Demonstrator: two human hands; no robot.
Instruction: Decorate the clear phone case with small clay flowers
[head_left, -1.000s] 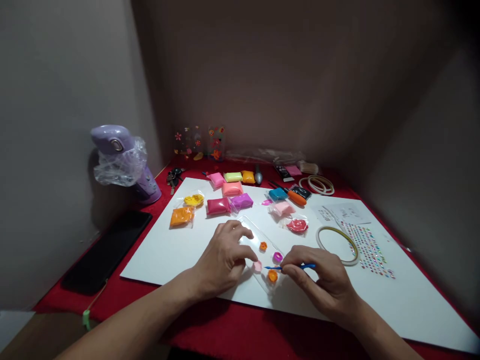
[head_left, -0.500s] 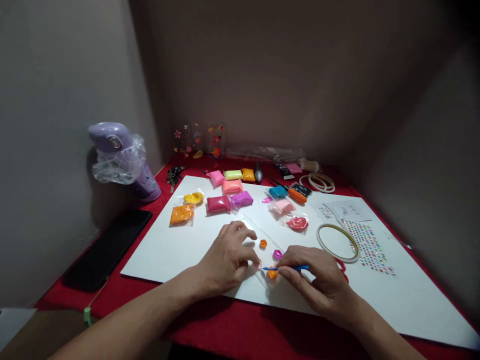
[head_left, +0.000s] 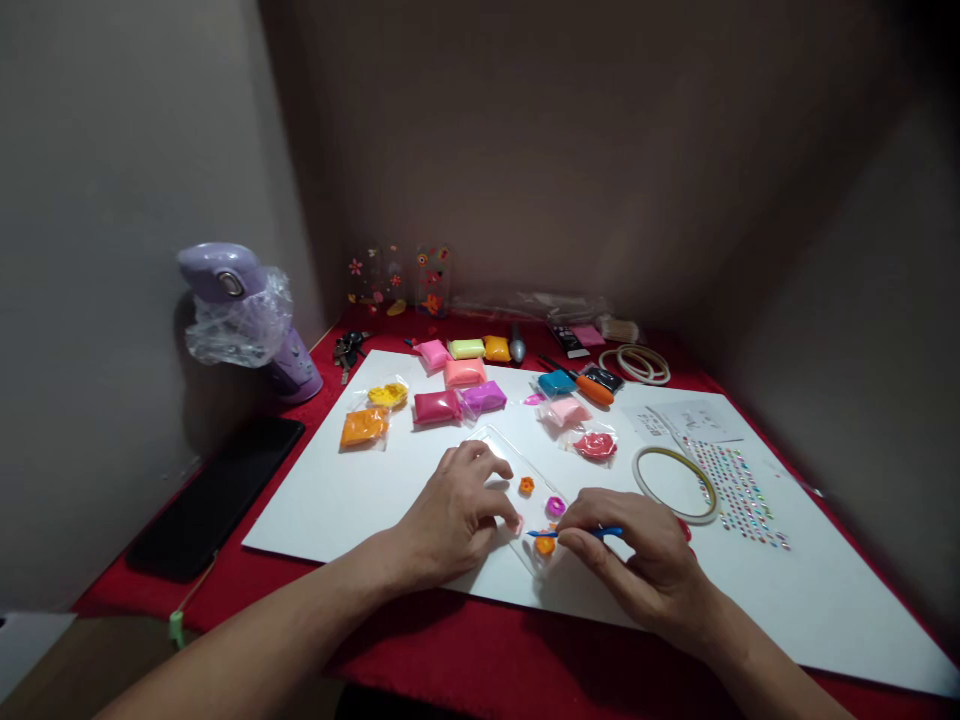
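My right hand (head_left: 637,560) grips a thin blue modelling tool (head_left: 609,531), its tip pointing left toward a small pale pink clay piece (head_left: 519,524). At that piece rests a fingertip of my left hand (head_left: 465,505), whose other fingers are spread over a clear phone case (head_left: 491,435); its thumb is mostly hidden. On the case sit a small orange clay flower (head_left: 526,486), a magenta clay flower (head_left: 555,507) and a larger orange one (head_left: 545,546) just below the tool. The case lies flat on a white board (head_left: 300,510).
Several clay packets, including a crimson one (head_left: 437,407), lie beyond my hands. To the right are a hoop (head_left: 637,485) and a gem sticker sheet (head_left: 739,490). A black phone (head_left: 217,500) and a purple bottle (head_left: 296,370) are at left.
The blue tool's tip has drawn slightly right, away from the pale pink piece. My left hand has stayed nearly still.
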